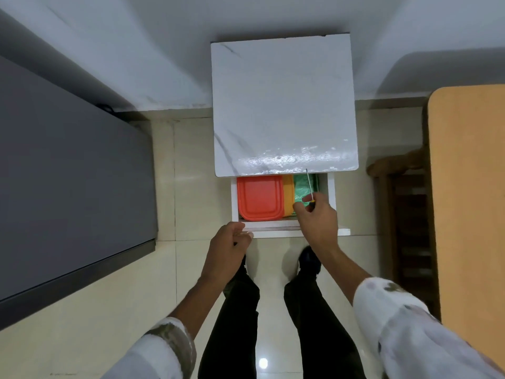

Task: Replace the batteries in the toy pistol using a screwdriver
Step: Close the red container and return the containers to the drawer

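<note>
Early stage, by my judgement: right hand (318,217) fingers pinch screwdriver (311,198) handle over open drawer (332,192), shaft pointing away. Left hand (228,248) fingers curled on drawer front. Toy pistol, batteries not in view; finding pistol, unscrewing cover, battery swap all left

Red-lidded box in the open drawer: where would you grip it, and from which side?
Probably take the red-lidded box by its near rim, from above and the front. Its lid lies flat, the drawer wall is close on its left, the yellow box on its right, and its far end reaches the marble top.
</note>
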